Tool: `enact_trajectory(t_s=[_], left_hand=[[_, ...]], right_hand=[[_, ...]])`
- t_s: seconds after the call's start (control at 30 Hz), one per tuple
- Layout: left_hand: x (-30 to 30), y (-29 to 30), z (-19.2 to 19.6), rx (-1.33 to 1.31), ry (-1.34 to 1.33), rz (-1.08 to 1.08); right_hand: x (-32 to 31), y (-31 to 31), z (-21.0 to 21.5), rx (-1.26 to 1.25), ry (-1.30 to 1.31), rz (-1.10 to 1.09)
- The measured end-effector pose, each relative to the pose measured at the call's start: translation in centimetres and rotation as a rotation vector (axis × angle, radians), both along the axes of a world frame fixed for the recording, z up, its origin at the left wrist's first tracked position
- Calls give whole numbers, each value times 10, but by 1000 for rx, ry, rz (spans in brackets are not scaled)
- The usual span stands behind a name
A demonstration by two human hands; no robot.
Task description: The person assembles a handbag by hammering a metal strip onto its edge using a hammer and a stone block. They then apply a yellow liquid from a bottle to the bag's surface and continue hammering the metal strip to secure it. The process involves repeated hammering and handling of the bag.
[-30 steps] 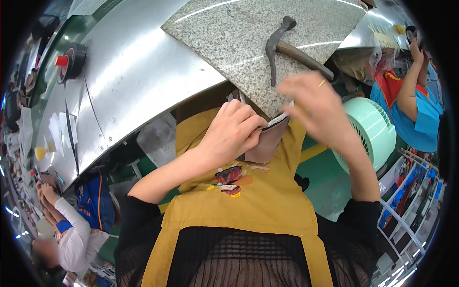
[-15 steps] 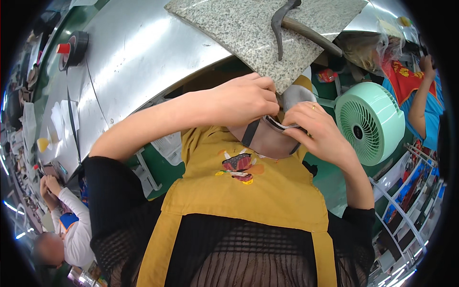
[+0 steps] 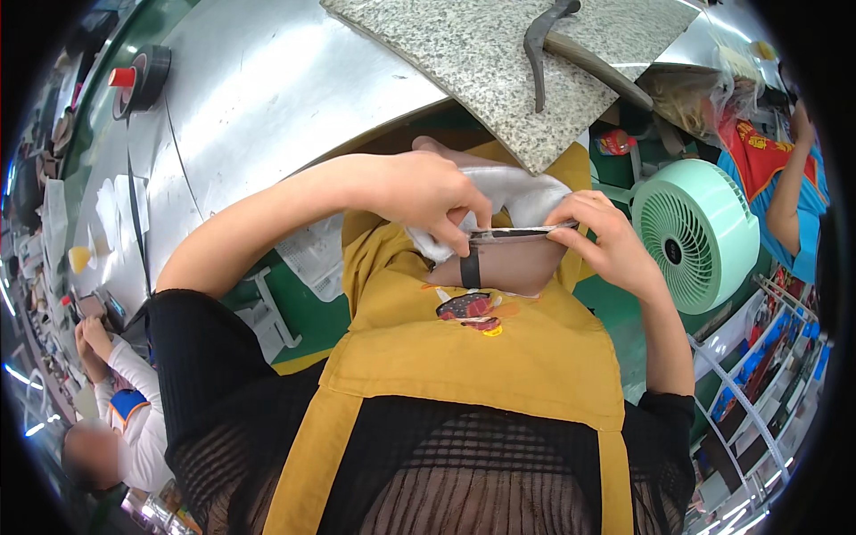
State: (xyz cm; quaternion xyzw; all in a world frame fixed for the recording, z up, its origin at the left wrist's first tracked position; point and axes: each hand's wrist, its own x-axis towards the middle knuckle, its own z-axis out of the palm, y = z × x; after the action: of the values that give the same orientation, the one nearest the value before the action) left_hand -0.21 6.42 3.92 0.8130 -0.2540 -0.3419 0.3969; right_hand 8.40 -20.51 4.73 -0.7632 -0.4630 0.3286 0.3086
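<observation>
On my lap, over a mustard apron (image 3: 481, 374), lies a taupe leather-like piece (image 3: 517, 269) with a black strip (image 3: 470, 267) across it and white lining (image 3: 522, 192) behind its upper edge. It looks like a soft sewn upper; its exact kind is unclear. My left hand (image 3: 428, 198) pinches the edge beside the black strip, thumb and finger closed. At the other end of that edge, my right hand (image 3: 606, 234) grips it between thumb and fingers. The edge runs nearly straight between both hands, with a dark band along it.
A speckled stone slab (image 3: 464, 53) rests ahead on the metal table (image 3: 267, 98), carrying a hammer (image 3: 597, 67). On the right stands a mint-green fan (image 3: 695, 236). A black tape roll (image 3: 147, 80) sits far left. Other people are at both sides.
Both hands have moved apart along the edge, and the left is lower. The piece is opened out, showing more white lining. The fan and slab shift slightly right in view.
</observation>
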Motion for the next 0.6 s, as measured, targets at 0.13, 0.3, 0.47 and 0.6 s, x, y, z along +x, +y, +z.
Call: enact_trajectory(t_s=[0.13,0.3,0.47,0.6], left_hand=[[-3,1,-3,-1,132,34],[-9,4,-23,-88,163,113],[-14,0,-36,-354,-16,213],[-4,0,-18,-263,261,258]], right_hand=[[-1,2,-4,63,-20,6],[0,2,-14,97,-9,-15],[7,4,-23,112,-13,-70],[13,7,-27,104,4,-111]])
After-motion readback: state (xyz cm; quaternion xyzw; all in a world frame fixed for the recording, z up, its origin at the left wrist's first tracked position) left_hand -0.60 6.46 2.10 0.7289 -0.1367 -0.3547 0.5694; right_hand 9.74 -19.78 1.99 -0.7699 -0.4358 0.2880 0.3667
